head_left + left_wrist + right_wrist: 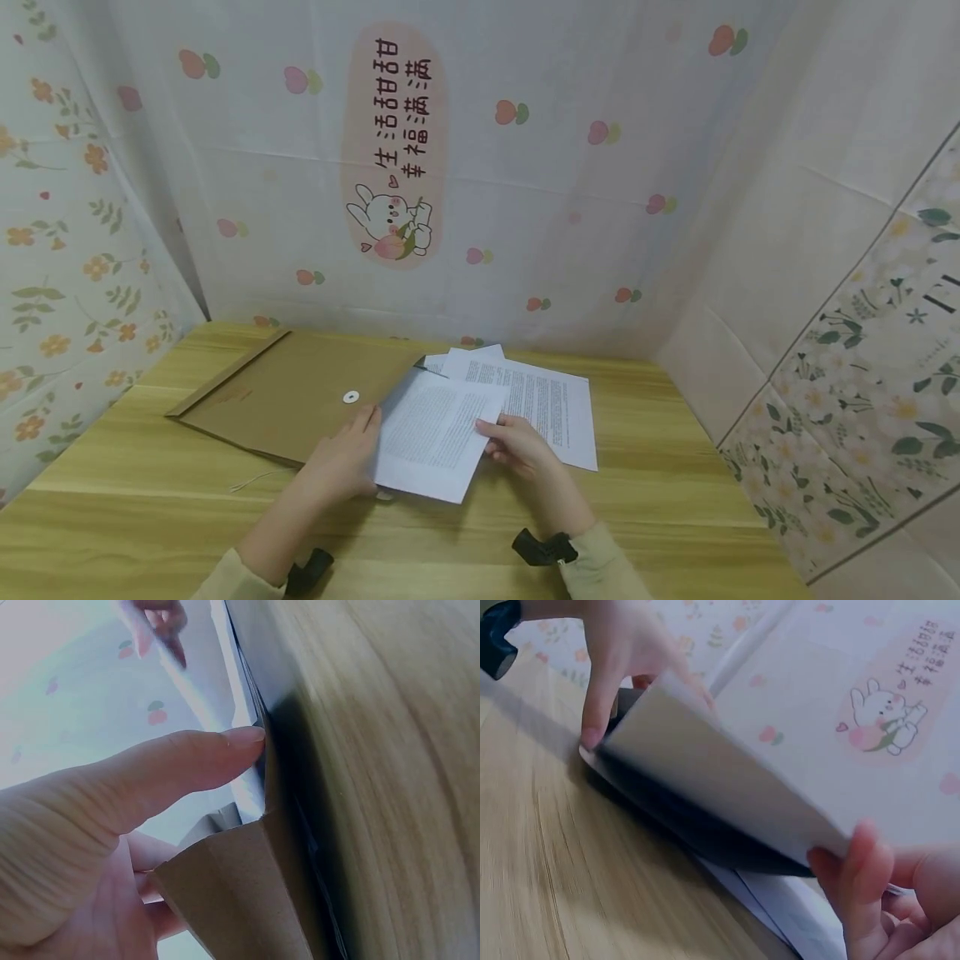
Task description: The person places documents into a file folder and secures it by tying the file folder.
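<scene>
A brown kraft document envelope (292, 379) lies on the table, its mouth facing right. My left hand (341, 462) grips the mouth near its front corner; in the left wrist view the thumb (187, 761) lies along one edge and the fingers are partly hidden behind the folded side (232, 889). Between thumb and fingers, my right hand (521, 446) pinches the right edge of a printed sheet (435, 425). The sheet's left end is at the envelope's mouth, overlapped by the left hand. From the right wrist view, the sheet (720, 772) stands tilted above the dark opening.
More printed sheets (558, 400) lie overlapping on the table behind the right hand. A white string (255, 481) trails from the envelope's front side, and a white button disc (351, 397) sits on its face. Patterned cloth (570, 167) hangs behind the wooden table (420, 550).
</scene>
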The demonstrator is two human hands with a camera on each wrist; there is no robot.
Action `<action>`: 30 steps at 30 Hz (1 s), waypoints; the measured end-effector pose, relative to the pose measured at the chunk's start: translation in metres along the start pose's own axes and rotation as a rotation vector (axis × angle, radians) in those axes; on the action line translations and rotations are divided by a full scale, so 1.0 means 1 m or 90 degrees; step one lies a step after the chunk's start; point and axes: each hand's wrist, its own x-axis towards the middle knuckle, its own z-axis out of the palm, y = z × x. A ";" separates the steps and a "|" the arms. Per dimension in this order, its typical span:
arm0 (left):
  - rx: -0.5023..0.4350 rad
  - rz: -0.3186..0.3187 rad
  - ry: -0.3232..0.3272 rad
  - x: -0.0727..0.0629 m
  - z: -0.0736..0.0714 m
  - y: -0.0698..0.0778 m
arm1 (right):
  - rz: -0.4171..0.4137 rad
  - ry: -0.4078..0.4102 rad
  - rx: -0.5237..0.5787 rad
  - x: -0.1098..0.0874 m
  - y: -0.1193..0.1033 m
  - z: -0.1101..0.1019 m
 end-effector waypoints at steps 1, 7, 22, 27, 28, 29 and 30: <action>0.001 0.001 -0.001 -0.001 0.000 0.000 | 0.002 -0.004 0.010 0.002 0.000 0.003; -0.002 0.008 -0.002 -0.003 -0.002 0.001 | 0.000 -0.016 0.054 0.011 0.000 0.023; -0.002 0.013 0.004 0.002 0.002 -0.002 | -0.022 -0.017 0.080 0.029 0.008 0.069; -0.004 0.013 0.010 0.002 0.004 -0.002 | -0.018 -0.008 0.077 0.035 0.010 0.080; -0.007 0.012 0.009 0.002 0.004 -0.002 | -0.017 -0.007 0.077 0.036 0.010 0.082; -0.009 0.011 0.008 0.002 0.004 -0.002 | -0.018 -0.008 0.076 0.036 0.009 0.084; -0.010 0.011 0.006 0.001 0.004 -0.002 | -0.017 -0.009 0.074 0.038 0.009 0.086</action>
